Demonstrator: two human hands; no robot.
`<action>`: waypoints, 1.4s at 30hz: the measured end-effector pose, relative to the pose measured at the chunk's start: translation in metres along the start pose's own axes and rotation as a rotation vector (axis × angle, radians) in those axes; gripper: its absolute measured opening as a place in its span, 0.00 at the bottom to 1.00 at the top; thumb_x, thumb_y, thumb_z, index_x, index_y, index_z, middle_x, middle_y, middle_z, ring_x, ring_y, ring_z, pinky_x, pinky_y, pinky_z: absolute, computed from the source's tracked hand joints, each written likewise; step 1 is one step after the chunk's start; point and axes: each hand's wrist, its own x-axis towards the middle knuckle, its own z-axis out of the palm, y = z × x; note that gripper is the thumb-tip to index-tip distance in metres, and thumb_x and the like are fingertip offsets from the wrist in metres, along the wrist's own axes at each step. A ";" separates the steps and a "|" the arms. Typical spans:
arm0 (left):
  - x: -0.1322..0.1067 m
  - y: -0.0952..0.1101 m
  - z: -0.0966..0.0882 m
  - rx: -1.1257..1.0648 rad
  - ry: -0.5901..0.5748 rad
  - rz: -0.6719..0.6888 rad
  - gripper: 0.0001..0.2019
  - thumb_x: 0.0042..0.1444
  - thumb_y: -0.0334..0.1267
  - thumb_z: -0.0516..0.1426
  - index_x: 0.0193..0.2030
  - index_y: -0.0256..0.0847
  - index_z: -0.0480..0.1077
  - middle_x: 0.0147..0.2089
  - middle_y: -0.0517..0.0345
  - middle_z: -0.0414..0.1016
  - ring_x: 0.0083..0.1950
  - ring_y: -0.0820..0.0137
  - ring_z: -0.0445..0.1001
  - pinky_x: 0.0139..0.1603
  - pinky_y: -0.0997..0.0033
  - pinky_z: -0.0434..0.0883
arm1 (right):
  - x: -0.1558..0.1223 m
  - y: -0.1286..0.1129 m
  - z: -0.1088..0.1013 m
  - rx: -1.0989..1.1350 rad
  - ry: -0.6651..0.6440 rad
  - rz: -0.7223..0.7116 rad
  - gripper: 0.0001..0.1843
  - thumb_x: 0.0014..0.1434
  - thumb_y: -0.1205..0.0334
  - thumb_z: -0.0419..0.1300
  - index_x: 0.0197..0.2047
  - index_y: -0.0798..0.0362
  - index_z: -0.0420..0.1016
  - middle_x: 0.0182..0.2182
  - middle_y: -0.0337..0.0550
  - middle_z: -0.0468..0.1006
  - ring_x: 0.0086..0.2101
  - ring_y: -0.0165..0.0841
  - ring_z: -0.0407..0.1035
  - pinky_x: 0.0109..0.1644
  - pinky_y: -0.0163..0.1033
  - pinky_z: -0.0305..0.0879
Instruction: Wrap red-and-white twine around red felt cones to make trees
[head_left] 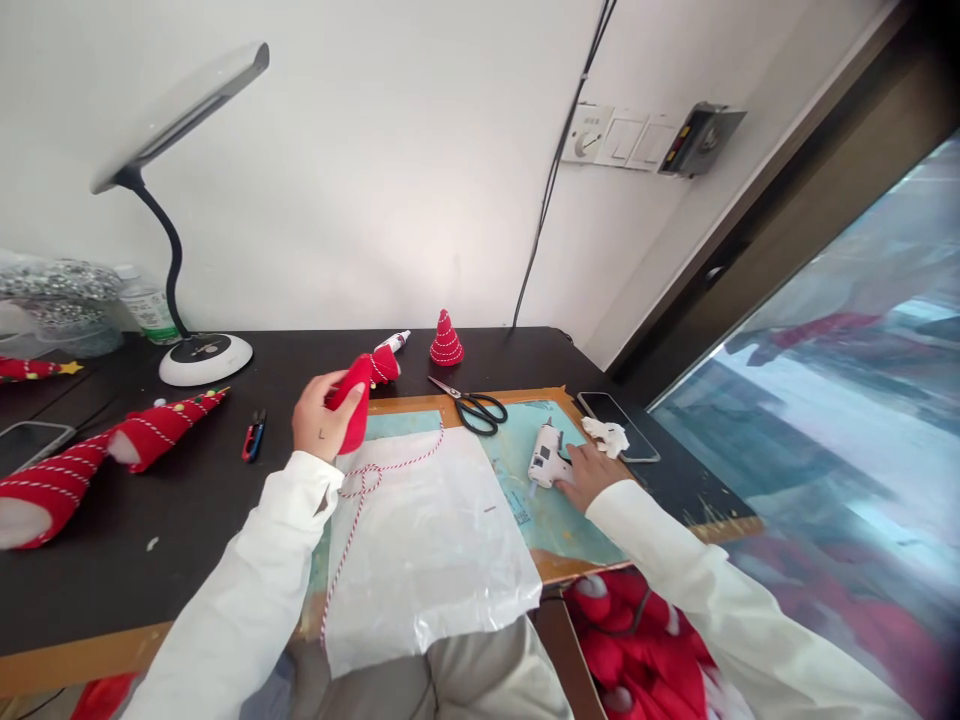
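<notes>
- 2 hands work over a dark tabletop (pixel 112 590): the left hand (pixel 322 415) has its fingers (pixel 341 405) closed around a red felt cone (pixel 358 400), held up near the far corner of a teal cutting mat (pixel 555 520).
- The right hand (pixel 592 475) has its fingers (pixel 577 465) against a white hot glue gun (pixel 549 455) lying on the mat; I cannot tell whether they grip it.
- Clear plastic sheeting (pixel 427 540) covers the near part of the mat, with red-and-white twine (pixel 367 480) looped over it.
- Black-handled scissors (pixel 480 412) lie beyond, near an upright red cone (pixel 446 340) and a glue tube (pixel 395 341).
- Off to the left lie 3 striped red felt cones (pixel 165 430), thread snips (pixel 253 435) and a phone (pixel 30 445).
- A second phone (pixel 615 425) lies under white scraps (pixel 607 435).
- A desk lamp (pixel 199 360) stands beside a plastic bottle (pixel 146 305) and a bag of silvery pieces (pixel 52 300).
- Below the table edge, a brown-walled box (pixel 566 650) holds heaped red felt pieces (pixel 637 640).
</notes>
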 end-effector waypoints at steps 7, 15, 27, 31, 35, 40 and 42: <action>0.037 -0.027 -0.037 -0.148 0.437 -0.159 0.21 0.52 0.48 0.61 0.47 0.35 0.71 0.44 0.53 0.73 0.42 0.67 0.71 0.47 0.65 0.69 | -0.009 -0.063 -0.070 0.237 0.080 -0.098 0.16 0.62 0.58 0.51 0.51 0.48 0.74 0.45 0.45 0.76 0.44 0.43 0.70 0.42 0.44 0.63; 0.018 -0.013 -0.002 -0.747 0.149 -0.411 0.25 0.41 0.49 0.67 0.45 0.39 0.70 0.45 0.52 0.75 0.43 0.66 0.74 0.44 0.68 0.72 | 0.046 -0.177 -0.073 0.325 -0.054 -0.047 0.19 0.61 0.48 0.54 0.39 0.56 0.77 0.39 0.53 0.77 0.42 0.46 0.71 0.42 0.44 0.64; -0.011 -0.005 0.023 -0.769 -0.156 -0.433 0.21 0.47 0.48 0.65 0.44 0.41 0.64 0.44 0.52 0.75 0.40 0.67 0.75 0.40 0.68 0.71 | 0.063 -0.179 -0.063 0.394 -0.099 -0.090 0.08 0.60 0.67 0.56 0.42 0.56 0.74 0.44 0.49 0.74 0.45 0.38 0.70 0.41 0.36 0.60; -0.018 -0.010 0.030 -0.628 -0.174 -0.321 0.19 0.48 0.45 0.64 0.43 0.41 0.62 0.45 0.53 0.72 0.45 0.67 0.72 0.46 0.66 0.69 | 0.064 -0.181 -0.063 0.411 -0.107 -0.078 0.14 0.57 0.71 0.57 0.47 0.54 0.70 0.40 0.44 0.76 0.42 0.37 0.71 0.39 0.36 0.59; -0.023 -0.013 0.037 -0.475 -0.187 -0.299 0.20 0.46 0.43 0.64 0.42 0.40 0.61 0.43 0.55 0.70 0.44 0.68 0.71 0.48 0.65 0.68 | 0.066 -0.180 -0.062 0.425 -0.134 -0.072 0.12 0.55 0.72 0.58 0.43 0.53 0.73 0.40 0.45 0.76 0.44 0.38 0.71 0.40 0.36 0.59; -0.026 -0.011 0.038 -0.405 -0.278 -0.321 0.21 0.50 0.47 0.61 0.47 0.41 0.63 0.47 0.50 0.70 0.46 0.64 0.72 0.48 0.62 0.70 | 0.065 -0.181 -0.059 0.452 -0.110 -0.076 0.08 0.54 0.72 0.58 0.37 0.56 0.76 0.41 0.50 0.75 0.44 0.41 0.70 0.42 0.38 0.60; -0.028 -0.009 0.035 -0.315 -0.321 -0.293 0.19 0.53 0.49 0.58 0.47 0.41 0.64 0.47 0.50 0.72 0.46 0.64 0.73 0.48 0.62 0.70 | 0.064 -0.182 -0.058 0.474 -0.074 -0.085 0.07 0.54 0.72 0.57 0.36 0.59 0.75 0.43 0.54 0.74 0.45 0.43 0.69 0.44 0.39 0.60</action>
